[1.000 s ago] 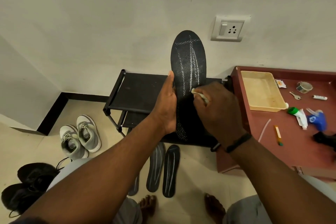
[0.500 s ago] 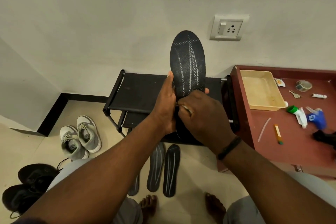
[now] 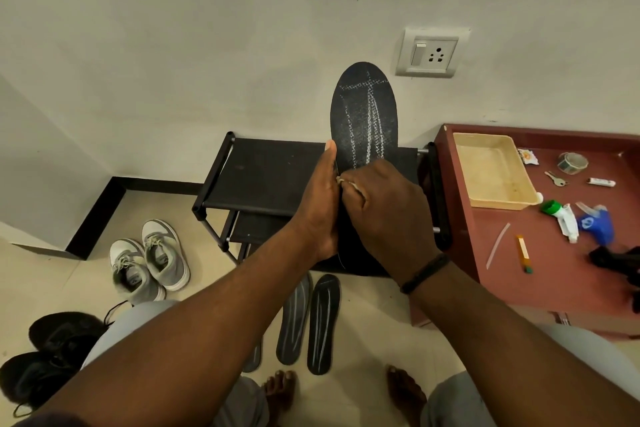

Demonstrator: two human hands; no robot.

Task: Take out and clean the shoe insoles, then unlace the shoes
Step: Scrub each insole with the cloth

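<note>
Insole (image 3: 363, 111) upright between both hands

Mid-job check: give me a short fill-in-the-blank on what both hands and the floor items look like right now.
1. The left hand holds the black stitched insole upright by its ____ edge.
2. The right hand pinches a small pale ____ against that insole.
3. The grey and white sneakers stand on the floor, still ____.
4. The beige plastic tray sits on the ____ table.

Missing words: left; cloth; laced; red-brown
</note>
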